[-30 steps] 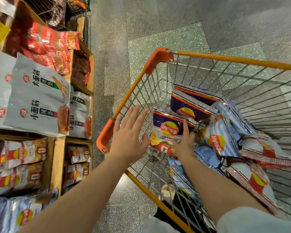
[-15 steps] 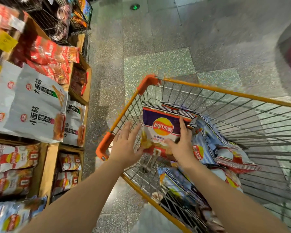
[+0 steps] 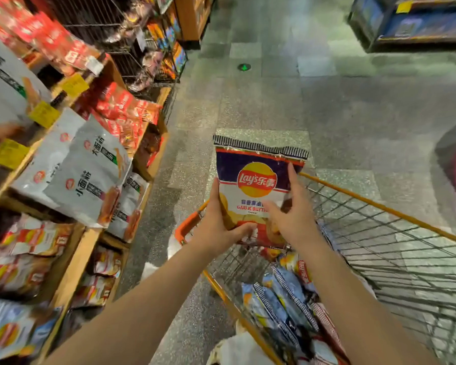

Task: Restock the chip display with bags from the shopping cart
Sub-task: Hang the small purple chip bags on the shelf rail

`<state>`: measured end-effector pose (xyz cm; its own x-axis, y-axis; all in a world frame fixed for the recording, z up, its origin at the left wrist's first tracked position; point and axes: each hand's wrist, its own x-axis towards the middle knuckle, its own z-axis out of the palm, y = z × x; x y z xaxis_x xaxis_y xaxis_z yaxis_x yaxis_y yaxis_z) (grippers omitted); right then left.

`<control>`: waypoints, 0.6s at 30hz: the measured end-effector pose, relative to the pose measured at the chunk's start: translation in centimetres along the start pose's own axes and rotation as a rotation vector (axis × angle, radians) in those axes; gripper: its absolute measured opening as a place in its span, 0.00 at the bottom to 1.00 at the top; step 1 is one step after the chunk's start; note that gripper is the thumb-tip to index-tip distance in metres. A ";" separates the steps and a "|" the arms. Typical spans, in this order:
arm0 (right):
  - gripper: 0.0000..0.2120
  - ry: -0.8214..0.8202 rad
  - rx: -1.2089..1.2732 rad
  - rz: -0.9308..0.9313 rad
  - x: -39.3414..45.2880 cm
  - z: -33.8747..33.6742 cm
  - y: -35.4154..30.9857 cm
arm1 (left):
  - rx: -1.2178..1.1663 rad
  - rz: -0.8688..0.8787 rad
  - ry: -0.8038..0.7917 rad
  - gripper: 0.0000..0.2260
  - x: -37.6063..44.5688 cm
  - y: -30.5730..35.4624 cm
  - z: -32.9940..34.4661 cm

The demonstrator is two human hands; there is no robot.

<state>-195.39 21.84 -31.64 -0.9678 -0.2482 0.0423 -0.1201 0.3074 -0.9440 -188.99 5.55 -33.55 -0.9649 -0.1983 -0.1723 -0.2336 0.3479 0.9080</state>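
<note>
Speckled floor (image 3: 287, 106) lies open ahead of us. We have lifted the purple chip bag (image 3: 256, 185) above the cart (image 3: 379, 206) rim; left hand (image 3: 216, 227) grips its lower corner, right hand (image 3: 290, 219) presses flat, fingers straight.

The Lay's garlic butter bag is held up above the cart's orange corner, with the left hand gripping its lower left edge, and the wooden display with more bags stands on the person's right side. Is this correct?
One detail is wrong: the head view shows the wooden display on the person's left side, not the right. The rest holds: the Lay's garlic butter bag is up above the cart's orange corner, and the left hand grips its lower left edge.
</note>
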 end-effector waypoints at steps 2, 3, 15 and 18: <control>0.39 -0.025 0.006 -0.060 0.5 0.8 -1.5 | -0.005 -0.017 0.100 0.53 -0.7 0.7 -0.8; 0.39 -0.042 0.013 -0.074 0.7 1.4 -2.1 | -0.018 -0.008 0.141 0.52 -1.1 1.0 -1.2; 0.34 -0.441 0.111 -0.224 -4.9 14.7 -12.9 | -0.187 0.023 0.580 0.46 -13.5 -0.1 -13.6; 0.35 -0.575 0.114 -0.238 -9.6 19.3 -15.8 | -0.222 0.012 0.690 0.46 -19.5 -1.9 -17.0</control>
<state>-179.88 1.62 -23.42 -0.6404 -0.7611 0.1025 -0.2620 0.0910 -0.9608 -167.65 -6.80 -25.46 -0.6549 -0.7539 0.0523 -0.1224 0.1741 0.9771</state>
